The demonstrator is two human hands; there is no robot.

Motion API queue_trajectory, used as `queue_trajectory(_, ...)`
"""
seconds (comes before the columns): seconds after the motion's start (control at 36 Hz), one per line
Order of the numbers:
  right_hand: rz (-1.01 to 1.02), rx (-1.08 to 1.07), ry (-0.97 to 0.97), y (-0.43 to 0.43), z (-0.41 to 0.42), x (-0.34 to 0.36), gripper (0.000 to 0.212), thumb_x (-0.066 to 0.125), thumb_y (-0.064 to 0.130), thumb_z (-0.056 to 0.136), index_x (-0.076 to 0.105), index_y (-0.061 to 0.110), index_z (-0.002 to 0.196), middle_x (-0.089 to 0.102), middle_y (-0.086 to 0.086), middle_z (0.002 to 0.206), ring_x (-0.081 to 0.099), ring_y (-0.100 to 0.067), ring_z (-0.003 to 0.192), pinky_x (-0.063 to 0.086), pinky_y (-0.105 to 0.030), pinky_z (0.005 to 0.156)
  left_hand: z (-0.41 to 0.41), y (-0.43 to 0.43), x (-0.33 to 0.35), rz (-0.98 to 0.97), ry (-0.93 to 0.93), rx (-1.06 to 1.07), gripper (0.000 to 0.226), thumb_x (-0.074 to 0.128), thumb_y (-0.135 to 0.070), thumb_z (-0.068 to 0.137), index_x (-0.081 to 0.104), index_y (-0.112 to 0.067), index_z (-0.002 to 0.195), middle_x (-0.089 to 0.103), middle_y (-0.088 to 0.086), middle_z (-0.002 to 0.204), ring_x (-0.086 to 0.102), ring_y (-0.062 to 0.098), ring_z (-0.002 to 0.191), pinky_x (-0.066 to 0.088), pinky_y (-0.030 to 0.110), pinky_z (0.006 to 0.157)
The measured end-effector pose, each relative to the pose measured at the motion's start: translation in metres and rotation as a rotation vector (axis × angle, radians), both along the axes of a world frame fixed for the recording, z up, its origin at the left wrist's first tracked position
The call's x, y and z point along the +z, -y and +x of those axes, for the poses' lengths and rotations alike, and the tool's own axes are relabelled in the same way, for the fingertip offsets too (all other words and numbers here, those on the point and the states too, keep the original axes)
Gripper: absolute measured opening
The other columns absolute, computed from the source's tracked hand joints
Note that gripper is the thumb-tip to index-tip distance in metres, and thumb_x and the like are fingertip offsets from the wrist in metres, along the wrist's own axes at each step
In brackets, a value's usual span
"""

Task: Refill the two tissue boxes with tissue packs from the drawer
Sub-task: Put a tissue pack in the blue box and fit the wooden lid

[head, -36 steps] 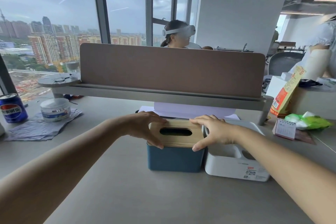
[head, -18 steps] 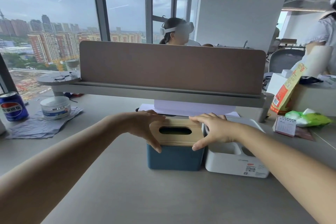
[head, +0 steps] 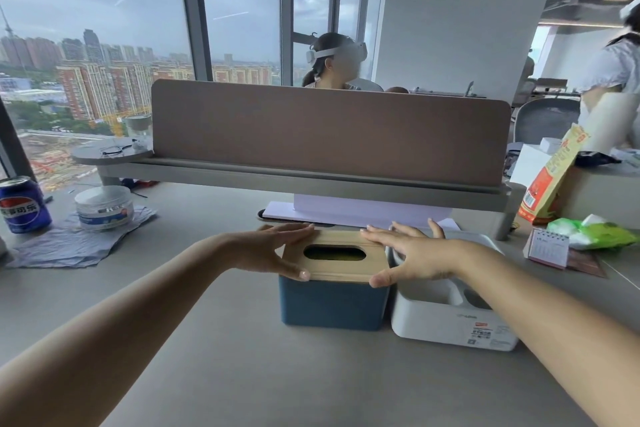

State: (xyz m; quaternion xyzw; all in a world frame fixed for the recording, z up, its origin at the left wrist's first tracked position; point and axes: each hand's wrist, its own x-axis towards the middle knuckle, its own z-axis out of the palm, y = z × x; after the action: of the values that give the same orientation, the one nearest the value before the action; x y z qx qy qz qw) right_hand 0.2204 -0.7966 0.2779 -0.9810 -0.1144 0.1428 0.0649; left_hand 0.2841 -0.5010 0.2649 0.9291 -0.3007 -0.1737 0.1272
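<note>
1 grey desk [head: 214, 340] is carrying 2 tissue boxes side by side, touching; 1 blue box [head: 330, 303] is sitting at the centre under 1 wooden lid [head: 341, 255], and 1 white box [head: 450, 319] is standing open just to its right; 2 bare hands are gripping the lid's ends, the left hand [head: 273, 250] and right hand [head: 412, 255] each spreading fingers along the far edge and pressing a thumb on the near edge.

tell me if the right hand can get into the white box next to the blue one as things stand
Probably yes. The right hand grips the wooden lid of the blue box, and the white box sits directly under that wrist with its top open; nothing covers it.
</note>
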Motion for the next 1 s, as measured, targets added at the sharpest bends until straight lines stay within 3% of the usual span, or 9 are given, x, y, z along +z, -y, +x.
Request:
queue_trajectory(0.17, 0.041, -0.031, -0.024, -0.002, -0.002, -0.002, 0.104, 0.043, 0.093, 0.06, -0.003, 0.055, 0.146, -0.007, 0.032, 0.156, -0.013, -0.004, 0.147, -0.027, -0.059, 0.108, -0.002, 0.007, -0.005, -0.055, -0.01, 0.045, 0.102, 0.062, -0.078, 0.067, 0.003, -0.054, 0.148, 0.001, -0.03, 0.157, -0.001, 0.013, 0.148, 0.008, 0.042, 0.119)
queue_trajectory(0.28, 0.045, -0.042, 0.0, -0.005, -0.005, -0.001, 0.107, 0.041, 0.096, 0.056, 0.001, 0.055, 0.146, -0.006, 0.033, 0.155, -0.012, -0.004, 0.147, -0.028, -0.058, 0.107, -0.008, 0.019, -0.001, -0.093, 0.017, 0.1, 0.123, 0.06, -0.088, 0.045, 0.013, -0.046, 0.151, 0.009, -0.022, 0.159, 0.001, 0.012, 0.148, 0.01, 0.043, 0.12)
queue_trajectory(0.36, 0.043, -0.021, 0.116, -0.006, -0.011, -0.001, 0.107, 0.039, 0.097, 0.054, 0.012, 0.052, 0.147, 0.003, 0.035, 0.154, -0.015, -0.001, 0.145, -0.031, -0.056, 0.106, -0.012, 0.035, 0.002, -0.064, 0.117, 0.074, 0.125, 0.059, -0.09, 0.041, 0.019, -0.044, 0.15, 0.021, -0.016, 0.157, 0.007, 0.015, 0.147, 0.014, 0.044, 0.119)
queue_trajectory(0.56, 0.191, -0.068, 0.359, 0.004, -0.034, -0.012, 0.068, 0.045, 0.082, 0.07, 0.045, 0.055, 0.132, 0.032, 0.04, 0.144, 0.003, 0.001, 0.146, -0.027, -0.052, 0.109, -0.015, 0.063, 0.011, 0.05, 0.179, 0.001, 0.125, 0.072, -0.081, 0.045, 0.018, -0.04, 0.15, 0.024, -0.017, 0.155, 0.021, 0.02, 0.143, 0.023, 0.041, 0.113)
queue_trajectory(0.67, 0.202, -0.088, 0.369, 0.004, -0.035, -0.015, 0.057, 0.053, 0.074, 0.076, 0.048, 0.055, 0.13, 0.037, 0.041, 0.14, 0.006, -0.001, 0.147, -0.033, -0.047, 0.104, -0.01, 0.065, 0.009, 0.059, 0.171, 0.015, 0.129, 0.073, -0.081, 0.041, 0.02, -0.037, 0.15, 0.028, -0.016, 0.15, 0.027, 0.02, 0.139, 0.03, 0.04, 0.11)
queue_trajectory(1.0, 0.174, -0.101, 0.241, -0.003, -0.02, 0.002, 0.058, 0.063, 0.069, 0.072, 0.053, 0.051, 0.127, 0.043, 0.035, 0.14, 0.026, -0.001, 0.142, -0.025, -0.057, 0.109, -0.015, 0.071, 0.007, 0.048, 0.23, 0.032, 0.119, 0.08, -0.066, 0.056, 0.018, -0.028, 0.151, 0.031, -0.006, 0.146, 0.026, 0.021, 0.135, 0.027, 0.035, 0.108)
